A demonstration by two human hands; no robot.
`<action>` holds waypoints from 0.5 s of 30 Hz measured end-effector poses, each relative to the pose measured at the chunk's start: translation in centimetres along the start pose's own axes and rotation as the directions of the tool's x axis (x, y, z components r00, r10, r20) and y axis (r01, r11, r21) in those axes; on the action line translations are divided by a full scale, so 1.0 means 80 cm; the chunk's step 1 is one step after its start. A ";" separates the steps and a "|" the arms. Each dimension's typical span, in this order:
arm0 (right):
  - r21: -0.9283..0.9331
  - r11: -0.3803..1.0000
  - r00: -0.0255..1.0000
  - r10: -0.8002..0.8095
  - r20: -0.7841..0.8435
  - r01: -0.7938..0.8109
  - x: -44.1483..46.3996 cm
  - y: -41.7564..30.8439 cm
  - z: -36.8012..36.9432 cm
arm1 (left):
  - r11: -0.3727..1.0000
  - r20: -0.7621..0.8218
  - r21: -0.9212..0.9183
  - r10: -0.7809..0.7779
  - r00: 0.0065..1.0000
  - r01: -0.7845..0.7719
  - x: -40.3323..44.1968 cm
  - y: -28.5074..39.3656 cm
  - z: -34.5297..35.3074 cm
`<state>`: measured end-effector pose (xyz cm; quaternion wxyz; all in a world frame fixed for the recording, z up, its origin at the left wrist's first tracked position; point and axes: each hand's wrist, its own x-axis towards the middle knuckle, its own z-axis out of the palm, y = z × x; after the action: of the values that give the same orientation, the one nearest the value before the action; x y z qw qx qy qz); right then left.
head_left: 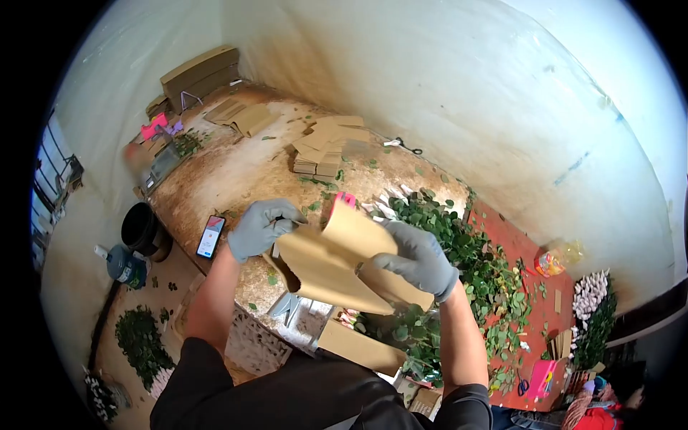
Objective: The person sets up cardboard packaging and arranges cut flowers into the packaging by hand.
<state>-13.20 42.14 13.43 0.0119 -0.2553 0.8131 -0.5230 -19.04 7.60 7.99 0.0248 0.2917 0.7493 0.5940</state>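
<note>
Though bent, cardboard [322, 266] lengthwise toward lower-right

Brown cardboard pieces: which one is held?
The bent brown cardboard sheet, gripped by grey-gloved left hand and right hand; flat brown piles lie farther back.

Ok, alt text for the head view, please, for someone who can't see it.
Gloved left grip and right grip hold a bent sheet of brown cardboard above a leaf-strewn worktable. Flat cardboard pieces are piled beyond, a phone lies at left, and leafy stems are heaped at right.
</note>
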 end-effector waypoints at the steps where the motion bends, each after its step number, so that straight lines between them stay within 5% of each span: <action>1: -0.076 0.996 0.998 -0.051 -0.024 0.049 -0.004 -0.001 0.000 | 0.995 0.021 -0.099 -0.029 0.999 0.031 0.003 -0.010 0.000; 4: -0.187 0.982 0.966 -0.031 -0.257 -0.018 -0.017 -0.017 -0.005 | 0.975 -0.079 -0.204 -0.110 0.991 0.092 0.010 0.011 0.028; 6: 0.122 0.991 0.896 0.101 -0.432 -0.053 -0.019 -0.037 -0.008 | 0.953 -0.018 -0.293 -0.086 0.996 0.077 0.015 0.023 0.058; 9: -0.564 0.826 0.799 -0.326 -0.505 -0.020 -0.020 -0.054 -0.026 | 0.932 0.174 -0.321 -0.115 0.978 0.167 0.012 0.032 0.083; 11: -0.632 0.773 0.700 -0.421 -0.577 -0.057 -0.021 -0.066 -0.034 | 0.919 0.336 -0.234 -0.231 0.913 0.319 0.005 0.025 0.097; 14: -0.635 0.772 0.488 -0.547 -0.681 -0.022 -0.017 -0.054 -0.064 | 0.929 0.391 -0.293 -0.101 0.915 0.227 -0.008 0.026 0.127; 15: -0.548 0.835 0.416 -0.518 -0.747 0.056 -0.014 -0.057 -0.074 | 0.954 0.531 -0.170 -0.122 0.839 0.246 -0.004 0.043 0.130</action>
<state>-12.06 46.14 19.70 -0.5560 -0.0867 0.7381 -0.3723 -13.38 17.00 7.94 0.3149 0.3611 0.6657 0.5721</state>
